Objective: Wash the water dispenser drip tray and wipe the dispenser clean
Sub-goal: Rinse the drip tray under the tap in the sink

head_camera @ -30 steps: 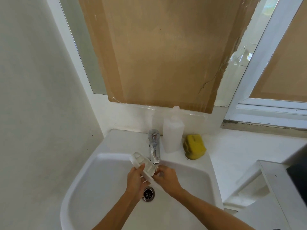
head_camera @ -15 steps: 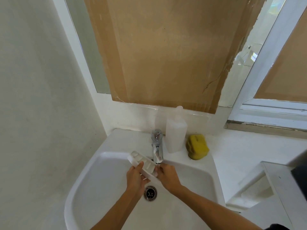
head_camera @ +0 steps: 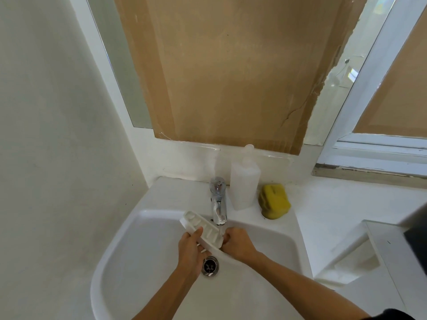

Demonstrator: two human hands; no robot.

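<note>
White plastic drip tray sits tilted under the tap, left hand and right hand gripping its ends so water drains.

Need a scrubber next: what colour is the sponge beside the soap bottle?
Yellow; the sponge shows best in the head view.

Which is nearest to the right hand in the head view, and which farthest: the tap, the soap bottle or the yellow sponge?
From the right hand:
1. Tap, just above it.
2. Soap bottle, behind, right of the tap.
3. Yellow sponge, farther right on the rim.
</note>
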